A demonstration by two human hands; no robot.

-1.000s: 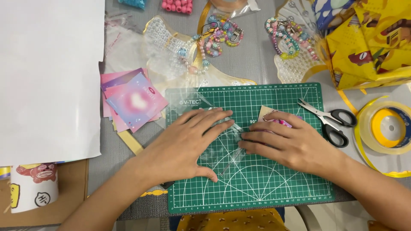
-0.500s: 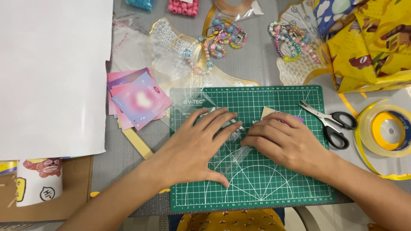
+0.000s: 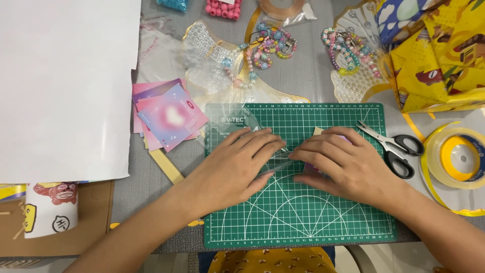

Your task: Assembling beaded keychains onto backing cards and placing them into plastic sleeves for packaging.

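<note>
At the centre of the frame, both hands lie flat on a thin clear plastic sleeve point(image 3: 279, 151) that rests on the green gridded cutting mat point(image 3: 303, 212). The left hand point(image 3: 233, 164) is spread wide, palm down, fingers splayed across the sleeve's left part and gripping nothing. The right hand point(image 3: 342, 164) is also open and flat, its fingertips meeting the left's over the film and its palm covering a small pink and tan card point(image 3: 319, 132), of which only a corner shows. The sleeve looks very light, limp and slick, likely to slide on the mat and to crease or cling if pinched hard; pressing it flat with the fingertips, or lifting it by an edge or corner, seems the safest hold. The card appears stiffer and could be taken by its edges. Black-handled scissors point(image 3: 399, 146) lie just right of the right hand, a roll of clear tape point(image 3: 457, 157) at the far right, a fan of pink square cards point(image 3: 169, 116) left of the mat, and beaded charms point(image 3: 268, 43) at the top.
</note>
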